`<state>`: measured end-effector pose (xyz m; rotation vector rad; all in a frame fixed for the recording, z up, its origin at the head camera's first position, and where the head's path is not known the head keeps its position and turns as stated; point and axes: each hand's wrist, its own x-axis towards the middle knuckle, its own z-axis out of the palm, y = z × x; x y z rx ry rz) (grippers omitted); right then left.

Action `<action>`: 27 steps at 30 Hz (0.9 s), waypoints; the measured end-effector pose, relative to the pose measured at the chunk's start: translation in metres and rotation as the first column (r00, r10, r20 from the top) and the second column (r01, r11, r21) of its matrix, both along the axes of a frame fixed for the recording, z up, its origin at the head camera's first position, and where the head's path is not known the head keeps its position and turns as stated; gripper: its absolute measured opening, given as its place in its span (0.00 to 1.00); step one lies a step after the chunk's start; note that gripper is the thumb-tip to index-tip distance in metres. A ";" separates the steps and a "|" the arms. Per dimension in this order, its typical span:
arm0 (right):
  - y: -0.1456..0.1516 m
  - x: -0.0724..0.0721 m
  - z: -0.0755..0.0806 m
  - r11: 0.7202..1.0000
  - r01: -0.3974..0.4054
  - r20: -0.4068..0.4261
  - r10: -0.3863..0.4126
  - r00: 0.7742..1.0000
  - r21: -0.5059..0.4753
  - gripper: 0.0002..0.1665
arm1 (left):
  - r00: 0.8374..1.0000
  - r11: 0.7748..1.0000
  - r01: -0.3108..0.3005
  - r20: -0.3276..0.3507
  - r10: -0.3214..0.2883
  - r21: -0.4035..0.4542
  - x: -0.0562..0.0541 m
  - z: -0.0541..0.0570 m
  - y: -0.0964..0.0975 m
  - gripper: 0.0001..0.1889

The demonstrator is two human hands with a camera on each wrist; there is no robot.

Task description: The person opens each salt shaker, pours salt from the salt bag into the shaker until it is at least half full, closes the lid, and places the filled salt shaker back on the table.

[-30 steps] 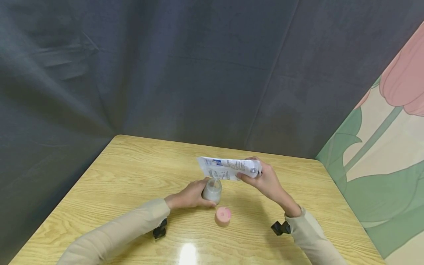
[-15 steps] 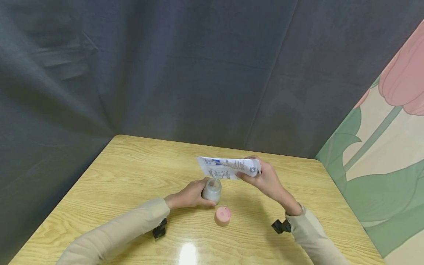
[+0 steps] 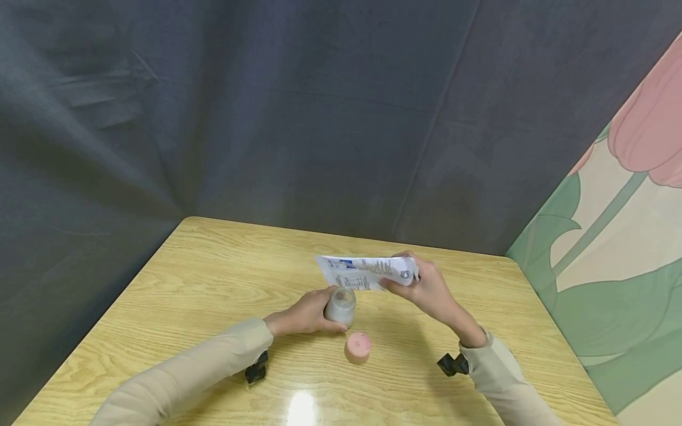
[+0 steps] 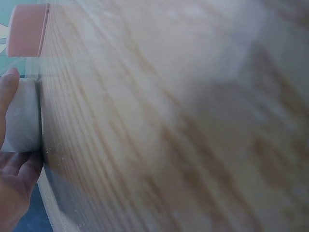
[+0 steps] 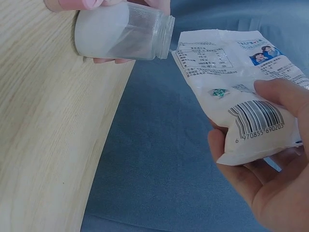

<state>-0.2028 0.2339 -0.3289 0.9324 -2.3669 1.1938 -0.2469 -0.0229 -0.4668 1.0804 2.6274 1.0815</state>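
My left hand (image 3: 311, 312) grips a glass jar (image 3: 341, 307) that stands uncapped on the wooden table. White powder or fine grains (image 5: 104, 26) fill part of the jar, as the right wrist view shows. My right hand (image 3: 423, 287) holds a white printed plastic bag (image 3: 367, 271), thumb on one face and fingers beneath. The bag lies tilted above the jar, its flat end (image 5: 181, 46) close to the jar's mouth (image 5: 168, 36). A round pink lid (image 3: 357, 348) sits on the table just in front of the jar.
The wooden table (image 3: 240, 260) ends at a dark cloth curtain (image 3: 319, 118) behind it. To the right hangs a flower-patterned cloth (image 3: 597, 260). Black wrist devices (image 3: 453, 364) are worn at both sleeves.
The bag's flat end has dipped and shifted slightly left. A pale streak at the jar's mouth in the earlier frames no longer shows. Left hand, jar and lid stay in place.
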 end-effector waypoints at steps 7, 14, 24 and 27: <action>0.000 -0.001 -0.001 1.000 -0.006 -0.003 0.006 1.000 0.004 0.22 | 1.000 1.000 -0.002 0.000 0.002 -0.006 0.000 0.000 0.000 0.40; 0.000 0.000 -0.001 1.000 -0.010 0.001 0.010 1.000 -0.002 0.22 | 1.000 1.000 -0.001 0.000 0.001 -0.008 0.000 0.000 0.000 0.41; 0.001 0.001 -0.001 1.000 -0.009 0.002 0.009 1.000 -0.010 0.22 | 1.000 1.000 -0.009 0.005 0.009 -0.011 0.001 0.001 0.000 0.41; 0.002 0.002 -0.002 1.000 -0.011 0.009 0.011 1.000 -0.023 0.22 | 1.000 1.000 -0.008 0.007 0.008 -0.011 0.001 0.001 0.000 0.40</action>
